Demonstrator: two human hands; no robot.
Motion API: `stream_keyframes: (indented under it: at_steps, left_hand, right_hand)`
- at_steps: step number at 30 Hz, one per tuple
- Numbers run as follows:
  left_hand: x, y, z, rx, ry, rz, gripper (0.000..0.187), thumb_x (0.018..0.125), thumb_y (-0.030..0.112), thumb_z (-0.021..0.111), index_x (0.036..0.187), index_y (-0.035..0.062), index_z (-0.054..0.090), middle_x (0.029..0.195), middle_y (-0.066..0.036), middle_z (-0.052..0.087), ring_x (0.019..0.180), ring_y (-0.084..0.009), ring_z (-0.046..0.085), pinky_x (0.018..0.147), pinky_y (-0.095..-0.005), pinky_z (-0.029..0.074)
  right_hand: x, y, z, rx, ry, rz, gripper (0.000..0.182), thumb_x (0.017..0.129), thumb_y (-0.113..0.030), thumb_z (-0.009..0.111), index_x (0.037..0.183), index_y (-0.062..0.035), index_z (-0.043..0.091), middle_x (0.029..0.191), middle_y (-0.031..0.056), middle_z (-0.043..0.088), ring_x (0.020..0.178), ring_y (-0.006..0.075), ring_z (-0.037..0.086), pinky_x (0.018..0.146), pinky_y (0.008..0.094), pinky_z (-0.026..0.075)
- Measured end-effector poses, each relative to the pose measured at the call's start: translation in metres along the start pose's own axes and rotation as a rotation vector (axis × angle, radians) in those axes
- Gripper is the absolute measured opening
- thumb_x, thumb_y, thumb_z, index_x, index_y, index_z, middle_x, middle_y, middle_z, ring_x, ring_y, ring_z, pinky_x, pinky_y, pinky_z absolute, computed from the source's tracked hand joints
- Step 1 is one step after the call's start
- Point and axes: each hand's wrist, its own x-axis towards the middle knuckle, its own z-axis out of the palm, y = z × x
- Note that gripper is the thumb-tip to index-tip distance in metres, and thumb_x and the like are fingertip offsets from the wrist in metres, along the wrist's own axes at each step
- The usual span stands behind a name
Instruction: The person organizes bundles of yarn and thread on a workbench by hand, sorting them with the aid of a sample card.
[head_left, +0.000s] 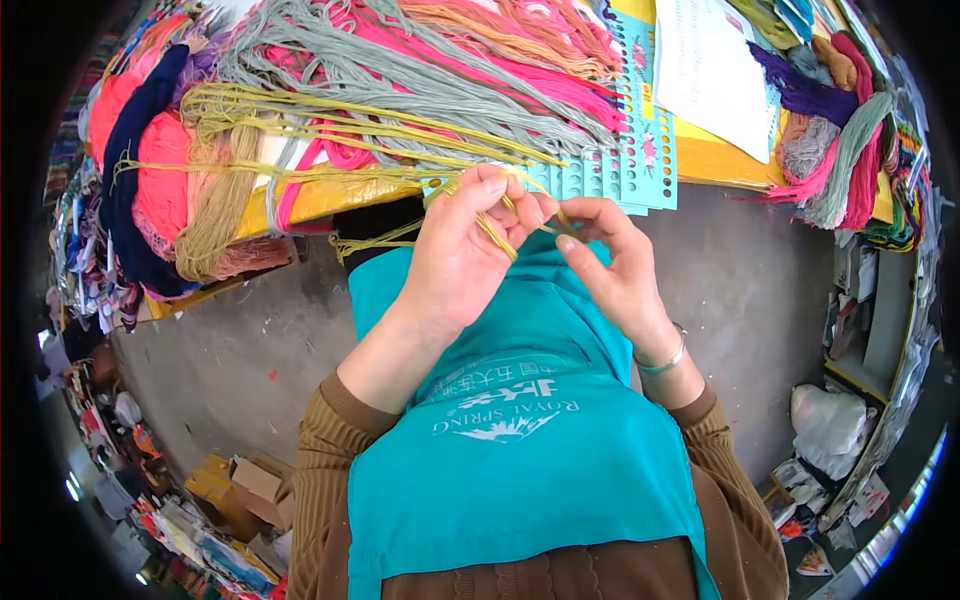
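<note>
Loose thread (400,80) lies across a worktable (712,158) before a person (540,480), its ends on punched cards (655,188), between heaped skeins (160,175) at left and a paper sheet (712,80) at right. More skeins (855,135) lie farther right. Cardboard boxes (262,488) sit at the person's left, a plastic bag (828,425) at right.

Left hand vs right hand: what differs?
Left hand has its palm turned to the camera; right hand shows mostly its thumb side.
Left hand has a looped bundle of olive thread across its fingers; right hand has only a thin bit at thumb and index.
Left wrist is bare; right wrist has a bracelet.
Shared: bare skin, brown sleeves.
</note>
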Motion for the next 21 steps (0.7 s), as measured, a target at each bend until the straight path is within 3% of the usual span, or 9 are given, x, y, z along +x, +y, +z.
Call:
stream_keyframes:
  at_steps: [1,4,8,15,18,21]
  left_hand:
    - [-0.002,0.001,-0.004,-0.033,-0.019,-0.005,0.018,0.095,0.02,0.052,0.098,0.005,0.061,0.091,-0.01,0.065,0.098,-0.0236,0.061,0.091,-0.0366,0.045]
    - [-0.009,0.001,-0.014,-0.113,-0.057,-0.042,0.02,0.097,0.019,0.051,0.104,0.0042,0.062,0.111,-0.016,0.066,0.117,-0.0269,0.057,0.103,-0.0402,0.043]
    - [-0.017,-0.003,-0.008,-0.06,0.006,0.004,0.023,0.097,0.017,0.053,0.109,0.0008,0.064,0.124,-0.019,0.061,0.115,-0.0244,0.059,0.099,-0.04,0.046]
    - [-0.026,-0.011,-0.019,0.175,0.057,0.108,0.025,0.095,0.009,0.056,0.113,-0.0048,0.065,0.126,-0.017,0.06,0.104,-0.0193,0.061,0.089,-0.0341,0.051]
    - [-0.026,-0.017,-0.025,0.25,0.087,0.147,0.024,0.095,0.007,0.055,0.113,-0.0061,0.065,0.124,-0.018,0.061,0.1,-0.0184,0.063,0.086,-0.0325,0.052]
    - [-0.027,-0.026,-0.029,0.188,0.15,0.146,0.025,0.095,0.006,0.053,0.114,-0.0062,0.064,0.123,-0.018,0.062,0.098,-0.0192,0.063,0.084,-0.0328,0.054]
  right_hand:
    - [-0.001,0.0,0.002,-0.141,0.041,-0.138,0.023,0.086,0.0,0.063,0.109,-0.0004,0.06,0.101,0.0068,0.065,0.082,0.0117,0.061,0.076,0.0255,0.048]
    - [-0.003,-0.009,0.005,-0.258,0.203,-0.28,0.022,0.082,0.003,0.065,0.103,-0.0016,0.063,0.102,0.0071,0.064,0.079,0.0112,0.06,0.068,0.0239,0.047]
    - [-0.008,-0.02,0.023,0.144,0.142,-0.065,0.018,0.085,0.001,0.066,0.103,-0.0016,0.063,0.097,0.0034,0.063,0.068,0.0037,0.053,0.054,0.0183,0.04]
    - [0.003,-0.03,0.04,0.483,-0.017,0.342,0.016,0.09,-0.008,0.066,0.104,-0.0014,0.064,0.081,0.0014,0.067,0.062,0.0025,0.051,0.051,0.0177,0.039]
    - [0.0,-0.014,0.038,0.556,-0.09,0.437,0.011,0.091,-0.01,0.064,0.1,-0.0023,0.064,0.083,0.004,0.069,0.059,0.0031,0.051,0.049,0.0179,0.037]
    - [-0.005,-0.008,0.043,0.618,-0.005,0.404,0.008,0.093,-0.01,0.062,0.097,-0.0029,0.063,0.082,0.0049,0.069,0.056,0.0045,0.052,0.047,0.0178,0.035]
